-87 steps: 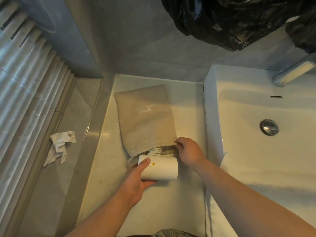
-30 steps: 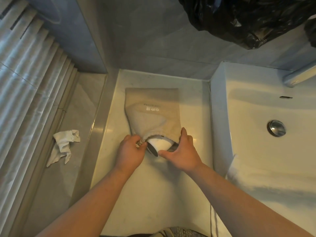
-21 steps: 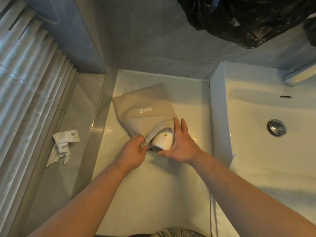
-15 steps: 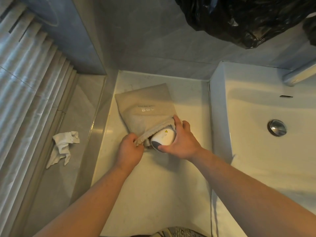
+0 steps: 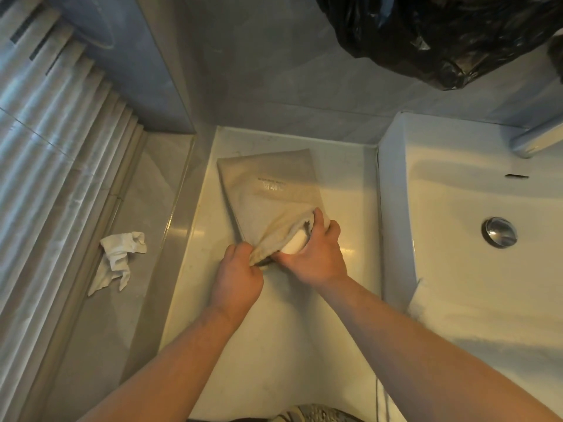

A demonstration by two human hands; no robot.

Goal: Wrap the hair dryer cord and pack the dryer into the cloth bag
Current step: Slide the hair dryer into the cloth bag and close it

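Dryer [image 5: 295, 246]: white end pokes from bag mouth, cupped by right hand [image 5: 313, 257]
Bag [image 5: 271, 190]: mid-counter [image 5: 274, 330], holds dryer
Left hand [image 5: 237, 275]: pinches mouth's hem

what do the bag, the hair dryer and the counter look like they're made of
The bag: woven beige cloth, matte, going by its soft creases. The hair dryer: probably smooth white plastic with a slight sheen; only its end shows. The counter: pale, glossy, reflecting light, so polished stone or a similar composite; I can't tell which.
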